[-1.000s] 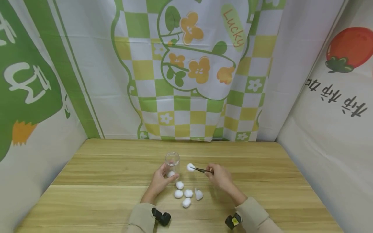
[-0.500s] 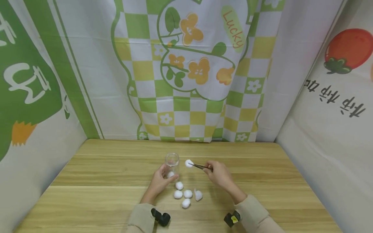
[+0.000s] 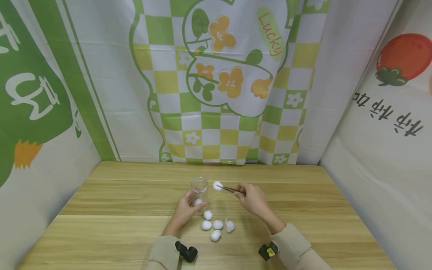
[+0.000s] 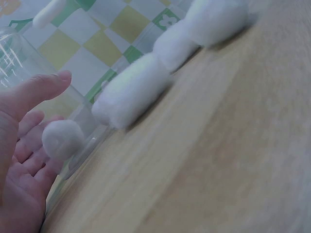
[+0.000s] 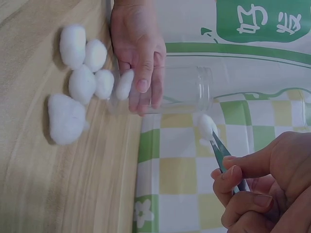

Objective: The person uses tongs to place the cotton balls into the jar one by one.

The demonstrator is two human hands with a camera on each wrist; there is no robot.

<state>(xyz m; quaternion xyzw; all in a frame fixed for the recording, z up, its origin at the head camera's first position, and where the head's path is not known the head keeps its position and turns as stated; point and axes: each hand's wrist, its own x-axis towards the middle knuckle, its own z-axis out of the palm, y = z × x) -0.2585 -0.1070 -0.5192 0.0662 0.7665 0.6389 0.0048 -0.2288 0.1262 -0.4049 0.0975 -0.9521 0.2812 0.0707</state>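
Observation:
A clear open-topped jar (image 3: 200,184) stands upright on the table, one cotton ball (image 4: 63,140) at its bottom. My left hand (image 3: 185,210) grips the jar low down, thumb on the near side and fingers behind. Between thumb and fingers my right hand (image 3: 254,199) pinches dark metal tweezers (image 5: 221,154). Their tips hold a cotton ball (image 3: 218,186) in the air, just right of the jar's mouth and near rim height. Several loose cotton balls (image 3: 217,224) lie on the table in front of the jar, one of them with a pulled-out wisp (image 3: 230,226).
The wooden table (image 3: 135,195) reaches back to a checked curtain (image 3: 209,138). White printed cloths (image 3: 368,150) hang at both sides. A black wrist camera (image 3: 186,252) sits at the left sleeve, another (image 3: 268,251) at the right.
My right hand has moved up and slightly left, bringing the tweezers and their cotton ball closer to the jar's mouth. The left hand and the jar have stayed in place.

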